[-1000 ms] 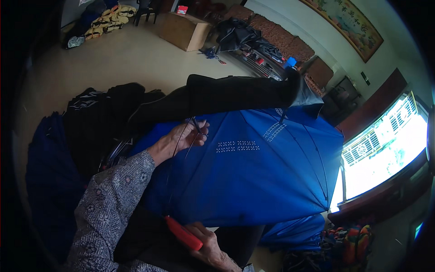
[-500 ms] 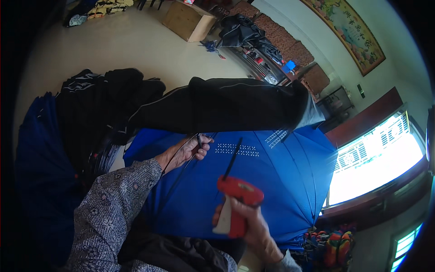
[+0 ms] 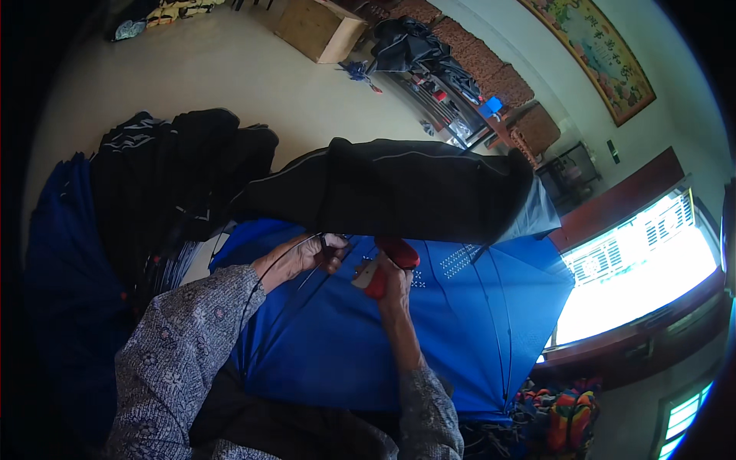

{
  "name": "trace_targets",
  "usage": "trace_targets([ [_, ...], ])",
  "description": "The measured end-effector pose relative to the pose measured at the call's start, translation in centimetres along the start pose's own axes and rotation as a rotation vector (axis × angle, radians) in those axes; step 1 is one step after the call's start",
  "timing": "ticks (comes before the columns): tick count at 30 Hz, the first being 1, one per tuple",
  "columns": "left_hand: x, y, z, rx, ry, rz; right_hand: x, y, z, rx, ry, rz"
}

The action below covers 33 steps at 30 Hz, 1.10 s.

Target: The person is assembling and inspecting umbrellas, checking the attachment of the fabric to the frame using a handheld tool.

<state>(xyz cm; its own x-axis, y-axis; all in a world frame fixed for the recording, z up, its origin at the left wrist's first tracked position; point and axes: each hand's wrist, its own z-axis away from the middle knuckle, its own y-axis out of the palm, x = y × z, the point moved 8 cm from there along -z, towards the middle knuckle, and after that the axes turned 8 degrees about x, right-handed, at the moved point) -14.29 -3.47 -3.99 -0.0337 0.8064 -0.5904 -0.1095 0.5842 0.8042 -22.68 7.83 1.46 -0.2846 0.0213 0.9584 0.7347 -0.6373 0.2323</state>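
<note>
Spread across my lap is a blue umbrella canopy [image 3: 330, 345] with thin dark ribs and white patterned patches. My left hand [image 3: 310, 257] is closed at the canopy's far edge, pinching a thin black umbrella rib [image 3: 277, 261] that runs back over the wrist. Just to its right, my right hand [image 3: 391, 284] grips a red and white tagging gun [image 3: 398, 254], whose front end points toward the left fingers. Whether the gun touches the canopy cannot be made out. A long black cloth piece [image 3: 414, 184] with grey piping lies directly beyond both hands.
More black cloth [image 3: 184, 153] and a dark blue folded canopy [image 3: 65, 238] are heaped at left. A cardboard box [image 3: 318, 31] stands on the far floor, near a low table [image 3: 460, 123] with things on it. Colourful bundled fabric [image 3: 571, 418] lies lower right, below a bright window [image 3: 636, 268].
My right hand has carried the tagging gun up and away from me, beside my left hand. The left hand has shifted slightly left and stays closed. The canopy's right side has moved a little.
</note>
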Motion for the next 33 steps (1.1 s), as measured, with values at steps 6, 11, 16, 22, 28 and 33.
trace_targets([
  [6,0.2,-0.8,-1.3,-0.129,-0.043,-0.438,-1.6,-0.8,-0.2,-0.119,-0.063,-0.126],
  [11,-0.2,-1.6,-0.5,-0.085,0.137,-0.489,-2.9,-1.4,-0.7,-0.149,-0.104,-0.131],
  [16,-0.4,-1.6,-0.4,-0.040,0.132,-0.536,-3.8,-0.7,-0.1,-0.159,-0.087,-0.047],
  [22,-1.2,0.0,0.0,-0.272,0.003,-0.711,-3.4,1.0,0.8,-0.026,-0.040,-0.148],
  [28,-1.6,0.4,0.0,-0.270,-0.045,-0.747,-3.2,1.9,0.6,0.092,-0.027,-0.441],
  [33,-1.3,-0.2,-0.1,-0.294,-0.099,-0.806,-3.8,1.7,0.5,0.102,0.000,-0.558],
])
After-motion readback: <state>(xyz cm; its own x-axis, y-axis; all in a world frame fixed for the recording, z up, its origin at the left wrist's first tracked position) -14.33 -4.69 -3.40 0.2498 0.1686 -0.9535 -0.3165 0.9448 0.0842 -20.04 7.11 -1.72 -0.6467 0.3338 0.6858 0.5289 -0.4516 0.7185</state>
